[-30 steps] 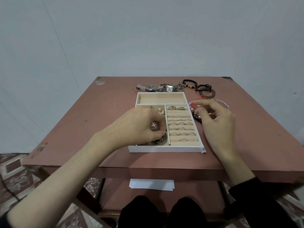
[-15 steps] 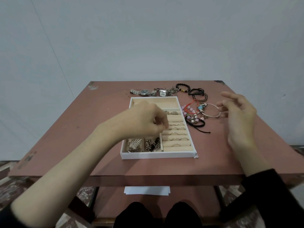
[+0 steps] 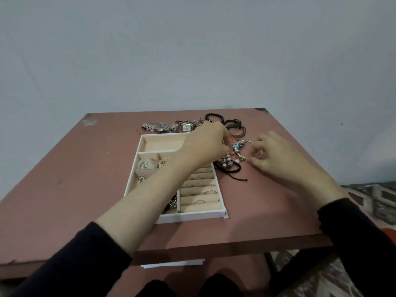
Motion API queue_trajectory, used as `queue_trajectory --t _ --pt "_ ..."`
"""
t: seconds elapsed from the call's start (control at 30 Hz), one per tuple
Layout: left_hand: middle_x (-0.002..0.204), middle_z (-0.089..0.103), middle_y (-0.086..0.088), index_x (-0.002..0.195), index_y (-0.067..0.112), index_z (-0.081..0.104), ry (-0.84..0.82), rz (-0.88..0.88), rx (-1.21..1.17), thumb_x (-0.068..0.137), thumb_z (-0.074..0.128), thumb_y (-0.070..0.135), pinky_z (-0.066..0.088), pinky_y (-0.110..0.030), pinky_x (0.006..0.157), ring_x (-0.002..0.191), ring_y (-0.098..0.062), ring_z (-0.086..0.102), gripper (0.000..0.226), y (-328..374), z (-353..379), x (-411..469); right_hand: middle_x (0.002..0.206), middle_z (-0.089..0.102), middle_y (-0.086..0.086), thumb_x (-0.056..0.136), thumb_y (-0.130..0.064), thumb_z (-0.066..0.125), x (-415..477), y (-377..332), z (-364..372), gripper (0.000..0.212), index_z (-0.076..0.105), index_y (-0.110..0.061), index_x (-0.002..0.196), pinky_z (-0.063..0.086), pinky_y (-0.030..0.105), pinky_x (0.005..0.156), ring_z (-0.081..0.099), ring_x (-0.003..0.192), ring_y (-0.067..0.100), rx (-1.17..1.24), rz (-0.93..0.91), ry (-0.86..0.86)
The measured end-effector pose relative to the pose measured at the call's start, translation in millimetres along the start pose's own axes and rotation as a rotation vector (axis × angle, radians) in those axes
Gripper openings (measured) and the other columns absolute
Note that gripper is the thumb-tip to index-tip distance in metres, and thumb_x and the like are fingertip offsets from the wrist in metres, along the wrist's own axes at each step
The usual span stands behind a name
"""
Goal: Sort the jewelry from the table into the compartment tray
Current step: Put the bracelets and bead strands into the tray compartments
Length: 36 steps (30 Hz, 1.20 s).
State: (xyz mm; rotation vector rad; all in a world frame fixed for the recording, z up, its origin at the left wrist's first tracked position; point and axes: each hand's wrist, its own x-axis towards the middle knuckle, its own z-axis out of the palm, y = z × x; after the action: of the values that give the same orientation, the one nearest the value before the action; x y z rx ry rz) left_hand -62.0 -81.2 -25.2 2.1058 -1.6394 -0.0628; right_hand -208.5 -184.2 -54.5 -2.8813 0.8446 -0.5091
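A white compartment tray (image 3: 188,217) with beige lining lies on the reddish table (image 3: 64,179). Rings sit in its right-hand rolls, and brooches and chains fill its left cells. Right of the tray lies a tangle of bracelets (image 3: 232,161): a red cord, pink and blue beads, a black cord, a thin silver bangle (image 3: 242,156). My left hand (image 3: 205,144) reaches across the tray, fingertips pinched at the red cord of the pile. My right hand (image 3: 276,159) rests beside the pile, its thumb and forefinger closed on the silver bangle's end.
Two silver watches (image 3: 162,126) and a chain lie behind the tray near the table's far edge. Black bead bracelets (image 3: 234,125) lie at the back right. A white sheet of paper (image 3: 173,263) sits on the shelf under the table. A wall stands close behind.
My left hand has left the tray's left cells and moved right and back to the bracelet pile. My right hand came down from the air onto the silver bangle.
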Motion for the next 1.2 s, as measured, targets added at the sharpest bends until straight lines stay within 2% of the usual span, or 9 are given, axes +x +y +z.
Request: queue_trajectory --t 0.1,0.2,0.4,0.57,0.77,0.83,0.9,1.07,1.2 --pt "0.086 0.07 -0.004 0.078 0.022 0.071 -0.006 -0.06 -0.004 0.078 0.064 0.018 0.052 -0.032 0.076 0.085 -0.022 0.064 0.009 1 7 5 0.073 0.047 -0.007 0.082 -0.025 0.061 1 2 7 0.013 0.055 -0.019 0.073 0.041 0.035 0.07 0.045 0.083 0.016 0.015 0.014 0.088" --pt "0.086 0.07 -0.005 0.077 0.021 0.071 -0.013 -0.062 -0.009 0.077 0.066 0.023 0.053 -0.032 0.075 0.086 -0.021 0.064 0.005 2 13 6 0.07 0.05 -0.01 0.082 -0.02 0.062 2 7 11 0.009 0.061 -0.013 0.076 0.035 0.027 0.065 0.048 0.068 0.008 0.243 0.1 0.251" --pt "0.095 0.069 -0.008 0.088 0.017 0.068 0.001 -0.049 0.122 0.076 0.066 0.049 0.04 -0.029 0.071 0.102 -0.026 0.055 0.034 14 36 16 0.071 0.06 -0.003 0.082 -0.02 0.062 5 13 13 0.008 0.065 -0.014 0.077 0.043 0.029 0.066 0.053 0.067 0.013 0.476 0.27 0.402" --pt "0.112 0.062 -0.018 0.104 0.003 0.06 -0.057 -0.158 0.178 0.084 0.058 0.031 0.041 -0.036 0.084 0.116 -0.036 0.046 0.034 21 45 29 0.069 0.061 -0.001 0.081 -0.017 0.063 6 14 16 0.008 0.064 -0.012 0.075 0.044 0.03 0.065 0.053 0.062 0.012 0.497 0.267 0.401" --pt "0.098 0.067 -0.02 0.093 -0.002 0.064 -0.056 -0.189 0.029 0.082 0.057 0.025 0.046 -0.036 0.078 0.099 -0.037 0.059 0.03 21 39 36 0.068 0.059 -0.003 0.079 -0.018 0.063 3 16 18 0.008 0.061 -0.014 0.072 0.038 0.018 0.06 0.05 0.06 0.005 0.425 0.279 0.394" --pt "0.071 0.063 -0.017 0.068 0.005 0.063 -0.001 -0.201 -0.062 0.082 0.057 0.026 0.045 -0.034 0.067 0.076 -0.034 0.058 0.025 19 29 39 0.07 0.058 -0.005 0.079 -0.018 0.063 0 15 18 0.01 0.059 -0.016 0.07 0.036 0.01 0.058 0.049 0.062 0.002 0.373 0.26 0.359" --pt "0.051 0.042 -0.01 0.052 0.011 0.045 0.073 -0.204 -0.166 0.082 0.055 0.02 0.034 -0.028 0.056 0.056 -0.027 0.04 0.033 18 15 41 0.071 0.055 -0.004 0.077 -0.015 0.062 -1 14 18 0.012 0.057 -0.016 0.067 0.035 0.011 0.058 0.048 0.062 0.005 0.318 0.223 0.322" --pt "0.067 0.05 -0.007 0.072 0.011 0.054 0.21 -0.16 -0.448 0.086 0.051 0.012 0.034 -0.017 0.047 0.057 -0.017 0.041 0.014 17 -16 35 0.068 0.049 -0.006 0.076 -0.012 0.062 0 13 18 0.014 0.055 -0.017 0.064 0.033 0.024 0.062 0.051 0.068 0.016 0.249 0.152 0.17" --pt "0.077 0.064 -0.004 0.071 0.018 0.052 0.264 -0.155 -0.605 0.087 0.052 0.014 0.053 -0.032 0.063 0.066 -0.016 0.056 0.017 8 -35 30 0.075 0.057 -0.002 0.084 -0.023 0.062 15 7 6 0.012 0.065 -0.016 0.076 0.035 0.025 0.063 0.052 0.072 0.015 0.265 0.133 0.19"
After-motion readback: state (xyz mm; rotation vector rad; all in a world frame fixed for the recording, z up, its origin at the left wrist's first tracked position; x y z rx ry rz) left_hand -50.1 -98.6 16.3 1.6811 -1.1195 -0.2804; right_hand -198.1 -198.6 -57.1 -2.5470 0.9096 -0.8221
